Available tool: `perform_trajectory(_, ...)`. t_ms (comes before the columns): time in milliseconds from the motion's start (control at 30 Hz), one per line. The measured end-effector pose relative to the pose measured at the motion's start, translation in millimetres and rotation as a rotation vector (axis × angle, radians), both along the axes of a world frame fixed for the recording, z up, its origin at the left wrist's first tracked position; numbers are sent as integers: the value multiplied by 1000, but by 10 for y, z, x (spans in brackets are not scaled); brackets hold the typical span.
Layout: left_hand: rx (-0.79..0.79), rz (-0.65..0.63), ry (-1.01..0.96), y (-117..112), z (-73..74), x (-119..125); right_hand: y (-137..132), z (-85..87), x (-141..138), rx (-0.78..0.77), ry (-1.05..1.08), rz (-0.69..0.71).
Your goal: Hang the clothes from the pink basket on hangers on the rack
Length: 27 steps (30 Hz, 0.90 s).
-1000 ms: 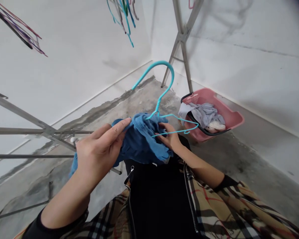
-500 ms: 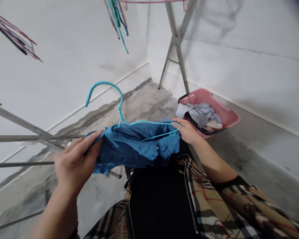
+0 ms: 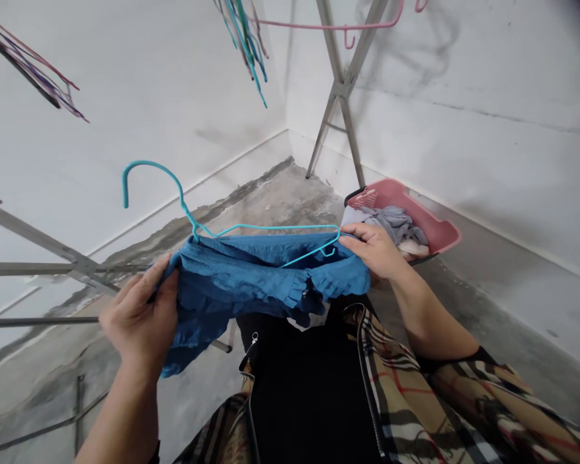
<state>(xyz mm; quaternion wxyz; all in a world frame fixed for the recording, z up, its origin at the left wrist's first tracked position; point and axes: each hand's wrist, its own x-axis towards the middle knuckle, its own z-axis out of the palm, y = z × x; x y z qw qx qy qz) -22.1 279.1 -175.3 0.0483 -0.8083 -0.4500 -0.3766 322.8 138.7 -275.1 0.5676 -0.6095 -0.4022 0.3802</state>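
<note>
A blue ruffled garment [image 3: 251,280] is stretched between my two hands, threaded onto a turquoise wire hanger [image 3: 183,206] whose hook points up and to the left. My left hand [image 3: 138,319] is closed on the garment's left end, below the hanger's neck. The fingers of my right hand [image 3: 379,248] pinch the garment's right end together with the right tip of the hanger. The cloth sags below the hanger bar in front of my black top and plaid jacket.
A pink laundry basket [image 3: 432,225] with grey and white clothes stands on the concrete floor at the right, by the wall. Metal drying-rack legs [image 3: 341,90] rise at the back; rack bars [image 3: 53,264] cross the left. Coloured hangers [image 3: 244,38] dangle overhead, and a pink hanger [image 3: 338,27].
My hands have drawn apart, spreading the bunched garment along the hanger. The hanger has swung from upright to lying sideways, hook now to the left.
</note>
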Motion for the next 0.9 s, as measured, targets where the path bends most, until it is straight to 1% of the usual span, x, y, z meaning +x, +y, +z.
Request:
perform_trajectory(100, -2, -11, 44, -43, -93, -50, 40, 54, 41, 10, -61, -41)
perform_trajectory(200, -99, -64, 150, -112, -258, -92, 62, 101, 72, 27, -192, -126)
perform_trajectory(233, -137, -75, 167, -132, -318, -90, 56, 128, 68, 29, -223, -137)
perform_trajectory(267, -155, -75, 162, -146, -374, -80, 40, 164, 55, 24, -251, -116)
perform_trajectory(300, -166, -73, 143, -152, -426, -64, 16, 210, 37, 15, -281, -46)
perform_trajectory(333, -159, -74, 100, -149, -473, -45, -13, 265, 17, 5, -317, 77)
perform_trajectory(367, -143, -87, 44, -138, -513, -26, -44, 327, -2, 6, -363, 230)
perform_trajectory(400, -127, -107, -15, -122, -545, -10, -72, 392, -15, 31, -419, 361)
perform_trajectory(433, -114, -134, -70, -103, -570, 3, -93, 456, -20, 75, -484, 431)
perform_trajectory(467, -102, -164, -115, -86, -587, 12, -104, 513, -16, 131, -563, 418)
perform_trajectory(533, -103, -208, -149, -64, -595, 24, -86, 591, 6, 231, -768, 226)
perform_trajectory(567, -123, -224, -143, -61, -587, 30, -60, 604, 19, 249, -884, 149)
perform_trajectory(600, -143, -235, -139, -62, -571, 38, -26, 599, 28, 241, -998, 140)
perform_trajectory(667, -190, -244, -139, -71, -525, 60, 50, 546, 32, 206, -1170, 250)
perform_trajectory(700, -217, -244, -141, -76, -499, 74, 86, 509, 24, 198, -1213, 298)
perform_trajectory(733, -243, -241, -147, -78, -472, 89, 116, 476, 12, 202, -1233, 317)
perform_trajectory(800, -285, -237, -158, -77, -429, 116, 159, 448, -29, 227, -1243, 302)
perform_trajectory(833, -301, -238, -165, -75, -414, 128, 173, 459, -57, 236, -1246, 297)
perform_trajectory(900, -329, -245, -177, -72, -401, 148, 193, 529, -128, 239, -1259, 337)
